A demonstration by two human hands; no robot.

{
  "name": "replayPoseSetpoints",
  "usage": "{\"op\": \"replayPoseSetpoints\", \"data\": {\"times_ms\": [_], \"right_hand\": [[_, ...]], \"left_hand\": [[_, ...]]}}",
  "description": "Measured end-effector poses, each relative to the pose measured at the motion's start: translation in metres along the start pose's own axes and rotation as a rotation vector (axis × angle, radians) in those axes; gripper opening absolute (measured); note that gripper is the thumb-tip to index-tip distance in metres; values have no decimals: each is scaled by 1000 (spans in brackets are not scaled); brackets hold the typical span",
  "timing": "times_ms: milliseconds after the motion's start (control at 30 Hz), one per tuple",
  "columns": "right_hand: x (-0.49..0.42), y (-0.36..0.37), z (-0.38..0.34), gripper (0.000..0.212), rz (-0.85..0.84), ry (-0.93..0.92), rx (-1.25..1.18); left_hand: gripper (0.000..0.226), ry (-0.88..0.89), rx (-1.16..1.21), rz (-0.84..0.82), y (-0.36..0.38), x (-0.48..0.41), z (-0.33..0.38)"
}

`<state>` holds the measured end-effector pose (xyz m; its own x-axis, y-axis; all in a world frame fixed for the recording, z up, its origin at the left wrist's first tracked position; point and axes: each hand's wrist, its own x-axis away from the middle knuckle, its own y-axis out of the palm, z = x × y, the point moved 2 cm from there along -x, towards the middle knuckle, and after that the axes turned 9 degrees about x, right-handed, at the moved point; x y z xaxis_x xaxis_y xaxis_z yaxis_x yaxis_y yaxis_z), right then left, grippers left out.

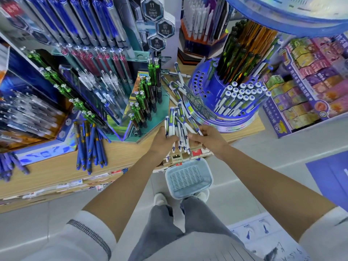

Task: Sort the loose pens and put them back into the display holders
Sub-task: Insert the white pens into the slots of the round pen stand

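Gathering white-and-blue plastic pens (176, 127) into bundle: left hand (162, 141) fingers clamped round them, right hand (210, 139) pinching more. Next, likely: slotting them into round blue perforated holder (204, 86).

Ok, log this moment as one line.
stage: gathering | left hand: grips white-blue pens | right hand: grips them too | round blue holder: many holes empty

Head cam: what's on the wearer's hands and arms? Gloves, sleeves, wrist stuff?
No gloves on the left hand or right hand; no watch or rings visible. Forearms uncovered. The left sleeve is white, ending near the elbow, with a grey ribbed band by its edge. The right sleeve is white, no band visible.
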<state>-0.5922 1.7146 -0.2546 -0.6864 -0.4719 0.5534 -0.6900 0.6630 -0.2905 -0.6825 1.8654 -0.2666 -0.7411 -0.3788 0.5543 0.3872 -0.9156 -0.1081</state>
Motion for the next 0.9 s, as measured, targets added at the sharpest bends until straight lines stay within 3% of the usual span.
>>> {"op": "replayPoseSetpoints", "data": {"times_ms": [200, 367, 567, 667, 900], "right_hand": [[17, 3, -5, 16, 42, -69, -94], [36, 5, -11, 18, 4, -125, -56], [56, 2, -7, 12, 24, -126, -101], [67, -10, -5, 19, 139, -102, -153], [91, -51, -8, 14, 528, -129, -142]], "left_hand": [[5, 2, 151, 44, 3, 9, 6], [23, 16, 290, 41, 13, 16, 20], [12, 65, 253, 4, 21, 25, 36], [14, 127, 206, -18, 23, 28, 44], [18, 197, 104, -210, 38, 30, 58]]}}
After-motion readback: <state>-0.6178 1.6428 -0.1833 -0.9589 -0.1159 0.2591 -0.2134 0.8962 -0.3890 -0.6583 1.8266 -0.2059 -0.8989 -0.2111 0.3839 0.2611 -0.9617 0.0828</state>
